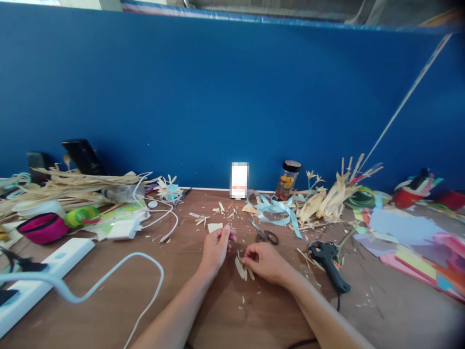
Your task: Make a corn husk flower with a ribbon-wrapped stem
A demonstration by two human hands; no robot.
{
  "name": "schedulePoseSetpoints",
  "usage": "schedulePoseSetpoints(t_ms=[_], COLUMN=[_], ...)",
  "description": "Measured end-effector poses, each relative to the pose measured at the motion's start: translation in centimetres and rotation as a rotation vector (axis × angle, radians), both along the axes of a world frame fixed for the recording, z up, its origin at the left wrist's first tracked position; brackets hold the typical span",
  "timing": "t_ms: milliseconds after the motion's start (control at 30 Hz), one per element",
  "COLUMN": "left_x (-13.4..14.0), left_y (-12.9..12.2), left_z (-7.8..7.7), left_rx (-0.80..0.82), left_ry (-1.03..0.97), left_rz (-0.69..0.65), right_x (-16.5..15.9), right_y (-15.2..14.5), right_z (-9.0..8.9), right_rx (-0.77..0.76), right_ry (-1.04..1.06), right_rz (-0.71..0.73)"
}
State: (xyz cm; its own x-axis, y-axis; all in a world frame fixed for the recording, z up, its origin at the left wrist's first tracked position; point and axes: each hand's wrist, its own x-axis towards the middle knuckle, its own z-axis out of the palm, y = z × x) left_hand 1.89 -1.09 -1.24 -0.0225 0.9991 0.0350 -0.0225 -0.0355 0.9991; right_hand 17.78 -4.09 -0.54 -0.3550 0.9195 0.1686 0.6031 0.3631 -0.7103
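My left hand (217, 246) hovers over the middle of the table with its fingers curled and thumb pressed on them; whatever it may hold is hidden. Just behind it lies a small cream-coloured piece (215, 227). My right hand (268, 261) is closed in a pinch at the top of several pale, petal-shaped pieces of dried husk (241, 269), its fingertips on one of them. Beyond my right hand lie dark-handled scissors (267, 236). Thin husk scraps (200, 219) are scattered around both hands.
On the right lie a black glue gun (330, 266), coloured paper (403, 230) and dried husks (327, 201). Light blue ribbon (278, 208) curls before a black-lidded jar (286, 179). Left are a white power strip (67, 264), cables and a husk pile (90, 182). A blue partition (203, 97) stands behind.
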Motion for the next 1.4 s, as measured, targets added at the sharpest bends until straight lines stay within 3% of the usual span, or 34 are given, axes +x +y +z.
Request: schedulePoseSetpoints(t_ms=[233, 433, 600, 767, 1033, 1200, 1400], left_x=[0.0, 0.0, 0.1, 0.1, 0.2, 0.5, 0.8], left_y=[0.0, -0.1, -0.1, -0.2, -0.3, -0.6, -0.9], left_z=[0.0, 0.1, 0.1, 0.1, -0.3, -0.1, 0.4], left_rx=[-0.008, -0.014, -0.014, 0.001, 0.024, 0.041, 0.191], left_ry=[0.006, -0.002, 0.004, -0.031, -0.065, 0.047, 0.379], left_rz=[0.004, 0.005, 0.017, 0.042, 0.104, 0.084, 0.005], right_x=[-0.1, -0.1, -0.2, -0.4, -1.7, -1.6, -1.4], right_y=[0.1, -0.3, 0.4, 0.9, 0.0, 0.3, 0.6], right_z=[0.2, 0.5, 0.2, 0.2, -0.2, -0.7, -0.9], right_rx=[0.045, 0.046, -0.033, 0.056, 0.185, 0.190, 0.172], right_ry=[0.004, -0.028, 0.169, 0.349, 0.171, 0.176, 0.214], right_rz=[-0.024, 0.092, -0.061, -0.242, -0.197, -0.234, -0.233])
